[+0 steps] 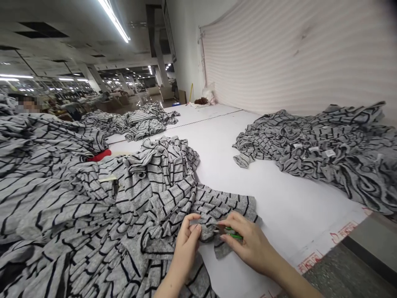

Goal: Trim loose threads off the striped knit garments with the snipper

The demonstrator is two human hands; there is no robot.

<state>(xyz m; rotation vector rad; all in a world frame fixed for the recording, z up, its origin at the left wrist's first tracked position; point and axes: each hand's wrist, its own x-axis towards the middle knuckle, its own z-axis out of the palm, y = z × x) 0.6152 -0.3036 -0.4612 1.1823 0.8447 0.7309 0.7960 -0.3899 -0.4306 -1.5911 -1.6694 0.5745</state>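
My left hand (187,236) is closed on the edge of a grey garment with black stripes (223,200), its thumb and forefinger pinching the cloth. Close beside it on the right, my right hand (243,238) grips small green-handled thread snips (233,234). Their tips lie near the pinched cloth, and I cannot tell whether the blades touch it. The garment spreads from the large striped heap on the left onto the white table. Below my right hand hangs a loose end of the same cloth.
A big heap of striped garments (93,219) covers the left side. Another striped pile (313,145), with white labels, lies at the right. A smaller pile (145,120) is farther back. Something red (99,155) shows within the left heap. The white table (214,145) has its edge at lower right.
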